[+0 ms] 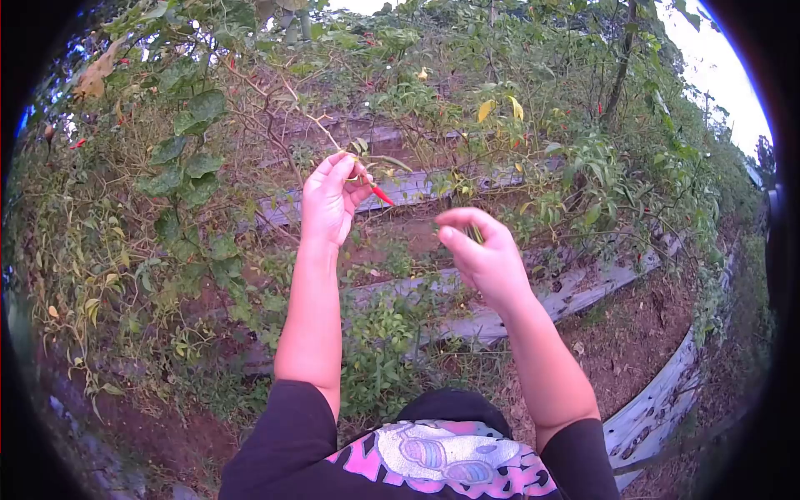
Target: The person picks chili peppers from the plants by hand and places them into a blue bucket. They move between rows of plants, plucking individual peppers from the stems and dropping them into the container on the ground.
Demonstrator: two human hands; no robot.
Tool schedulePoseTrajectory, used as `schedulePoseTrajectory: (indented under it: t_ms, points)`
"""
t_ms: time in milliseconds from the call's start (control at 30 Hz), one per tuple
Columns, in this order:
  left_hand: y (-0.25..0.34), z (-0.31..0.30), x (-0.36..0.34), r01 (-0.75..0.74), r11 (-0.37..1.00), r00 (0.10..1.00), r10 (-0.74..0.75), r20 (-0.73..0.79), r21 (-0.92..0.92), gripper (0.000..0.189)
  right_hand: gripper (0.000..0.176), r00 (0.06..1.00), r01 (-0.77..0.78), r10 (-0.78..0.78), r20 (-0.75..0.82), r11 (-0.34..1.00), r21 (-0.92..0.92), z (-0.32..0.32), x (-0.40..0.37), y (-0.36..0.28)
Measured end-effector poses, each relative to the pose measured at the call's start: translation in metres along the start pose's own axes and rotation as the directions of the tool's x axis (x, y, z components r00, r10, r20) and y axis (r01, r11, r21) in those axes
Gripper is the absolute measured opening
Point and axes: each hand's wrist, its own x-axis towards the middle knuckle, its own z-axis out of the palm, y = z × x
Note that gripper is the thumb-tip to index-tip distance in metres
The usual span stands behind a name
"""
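My left hand (332, 196) is raised in the middle of the head view, its thumb and fingers pinched on a thin chili plant stem (327, 132). A red chili pepper (382, 196) pokes out beside those fingers, pointing down to the right. A slim green leaf or pod (390, 162) sticks out just above it. Apart from the plant, to the right, my right hand (487, 254) is closed, with fingers curled toward the thumb. Its fingertips are slightly blurred. A bit of green shows between finger and thumb, too small to name.
Chili bushes with scattered red fruit (78, 144) fill the background. Large-leaved vines (200, 112) climb at the left. Strips of grey plastic mulch (658, 400) cover the planting rows, with bare soil (625, 333) between them. A thin trunk (621, 67) stands at the upper right.
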Motion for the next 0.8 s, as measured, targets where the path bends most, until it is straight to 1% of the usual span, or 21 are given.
schedulePoseTrajectory:
  t_ms: [33,67,100,200,300,333,433,500,533,567,600,667,700,767,800]
  points:
    - [0.001,-0.005,-0.004,0.013,1.000,1.000,-0.013,-0.010,0.015,0.014,0.024,0.989,0.146,-0.146,0.002,0.983,-0.108,0.010,0.022,0.006]
    - [0.003,-0.006,-0.007,0.019,1.000,1.000,-0.019,-0.011,0.016,0.015,0.027,0.957,0.284,-0.289,0.005,0.934,-0.216,0.019,0.044,0.012]
    - [0.005,-0.009,-0.009,0.020,1.000,1.000,-0.019,-0.021,0.023,0.014,0.028,0.911,0.401,-0.412,0.021,0.874,-0.274,0.031,0.059,0.013]
    - [0.012,-0.019,-0.012,0.016,0.998,0.999,-0.014,-0.032,0.057,0.012,0.024,0.947,0.295,-0.259,0.191,0.936,-0.194,0.061,0.078,0.008]
    - [0.016,-0.031,-0.013,0.005,0.995,0.999,0.000,-0.051,0.096,0.013,0.016,0.970,0.174,-0.167,0.175,0.984,-0.025,0.083,0.089,0.018]
    - [0.019,-0.032,-0.014,0.006,0.993,0.999,-0.001,-0.040,0.121,0.015,0.014,0.965,0.187,-0.179,0.192,0.982,-0.024,0.087,0.091,0.022]
    - [0.025,-0.030,-0.020,0.018,0.983,1.000,-0.017,-0.009,0.180,0.018,0.013,0.961,0.217,-0.216,0.173,0.976,0.013,0.093,0.088,0.027]
    - [0.031,-0.023,-0.025,0.035,0.976,0.999,-0.035,-0.003,0.216,0.019,0.013,0.965,0.201,-0.201,0.167,0.979,0.018,0.092,0.083,0.024]
    - [0.032,-0.022,-0.025,0.032,0.973,0.999,-0.032,-0.006,0.227,0.021,0.014,0.969,0.184,-0.182,0.169,0.983,0.005,0.091,0.080,0.021]
    - [0.031,-0.022,-0.025,0.004,0.959,1.000,-0.002,-0.006,0.284,0.022,0.014,0.972,0.166,-0.162,0.173,0.986,-0.008,0.090,0.079,0.020]
    - [0.030,-0.021,-0.025,-0.025,0.940,1.000,0.028,-0.004,0.340,0.023,0.014,0.965,0.210,-0.208,0.161,0.978,0.008,0.092,0.079,0.021]
    - [0.026,-0.022,-0.022,-0.096,0.897,0.995,0.100,0.014,0.431,0.026,0.013,0.982,0.070,-0.085,0.168,0.993,0.096,0.090,0.076,0.017]
    - [0.022,-0.024,-0.019,-0.154,0.864,0.986,0.164,0.022,0.480,0.026,0.012,0.985,-0.002,-0.022,0.173,0.990,0.142,0.089,0.073,0.013]
    - [0.012,-0.030,-0.010,-0.260,0.781,0.958,0.282,0.052,0.568,0.027,0.011,0.956,-0.123,0.050,0.290,0.963,0.241,0.091,0.066,0.012]
    - [0.009,-0.033,-0.007,-0.246,0.771,0.960,0.278,0.036,0.587,0.027,0.011,0.934,-0.188,0.081,0.348,0.941,0.283,0.088,0.060,0.012]
